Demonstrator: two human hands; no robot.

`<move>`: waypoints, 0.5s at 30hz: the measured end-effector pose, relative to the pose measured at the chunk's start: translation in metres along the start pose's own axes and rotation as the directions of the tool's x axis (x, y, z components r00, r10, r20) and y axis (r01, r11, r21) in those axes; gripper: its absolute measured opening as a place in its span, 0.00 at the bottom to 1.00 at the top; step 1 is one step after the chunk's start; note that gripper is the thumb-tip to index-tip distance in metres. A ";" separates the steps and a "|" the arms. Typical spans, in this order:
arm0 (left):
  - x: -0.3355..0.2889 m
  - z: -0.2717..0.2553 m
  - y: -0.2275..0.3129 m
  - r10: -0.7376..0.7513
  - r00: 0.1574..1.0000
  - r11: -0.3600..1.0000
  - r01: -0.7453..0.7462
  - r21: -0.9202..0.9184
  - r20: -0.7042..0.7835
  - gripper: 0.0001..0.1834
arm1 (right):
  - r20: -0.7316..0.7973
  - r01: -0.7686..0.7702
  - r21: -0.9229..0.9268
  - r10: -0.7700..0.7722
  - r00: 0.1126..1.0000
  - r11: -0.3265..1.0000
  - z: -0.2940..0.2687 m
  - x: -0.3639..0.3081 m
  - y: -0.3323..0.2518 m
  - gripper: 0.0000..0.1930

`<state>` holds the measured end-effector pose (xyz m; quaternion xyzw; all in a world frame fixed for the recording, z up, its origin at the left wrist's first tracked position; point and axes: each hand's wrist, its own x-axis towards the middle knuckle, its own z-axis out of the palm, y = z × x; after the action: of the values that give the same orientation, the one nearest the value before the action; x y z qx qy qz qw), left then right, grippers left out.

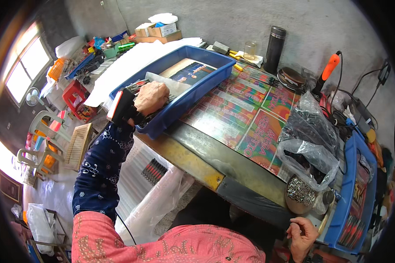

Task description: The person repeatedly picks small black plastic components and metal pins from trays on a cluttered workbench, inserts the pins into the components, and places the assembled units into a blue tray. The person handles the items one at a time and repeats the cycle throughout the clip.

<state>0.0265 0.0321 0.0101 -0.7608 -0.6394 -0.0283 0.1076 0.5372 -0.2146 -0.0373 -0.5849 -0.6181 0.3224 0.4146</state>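
My left hand [151, 97] reaches into the near left end of a long blue tray [180, 111], its back turned up and its fingers curled down among thin dark pieces. What it grips, if anything, is hidden under the palm. A black device with a white and red face is strapped to that wrist. At the lower right my right hand [303, 236] hovers by the table's front edge, thumb and fingers bent together; I cannot make out anything between them. Just beyond it stands a brown bowl [300, 197] full of small shiny metal pieces.
Colourful printed sheets [245, 114] cover the tabletop. A clear plastic bag [309, 149] with dark pieces lies at the right, beside a second blue tray [349, 193]. A black flask [275, 49] and an orange-handled tool [329, 68] stand at the back. Dark-and-red pieces [154, 171] lie below left.
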 end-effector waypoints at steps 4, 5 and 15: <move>0.000 -0.003 0.002 -0.014 1.000 1.000 0.014 0.017 0.006 0.09 | -0.003 0.003 -0.017 -0.003 1.000 1.000 -0.003 -0.003 -0.001 0.07; -0.001 -0.004 0.003 -0.026 0.999 1.000 0.026 0.006 0.018 0.10 | 0.000 0.002 -0.026 -0.002 1.000 1.000 -0.005 -0.004 -0.001 0.07; 0.007 0.003 0.001 0.006 1.000 0.990 -0.009 -0.138 -0.017 0.09 | -0.069 -0.037 0.060 0.041 0.997 0.998 0.005 -0.005 0.005 0.05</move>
<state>0.0285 0.0394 0.0080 -0.7686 -0.6321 -0.0783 0.0598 0.5347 -0.2191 -0.0445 -0.5953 -0.5820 0.3275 0.4467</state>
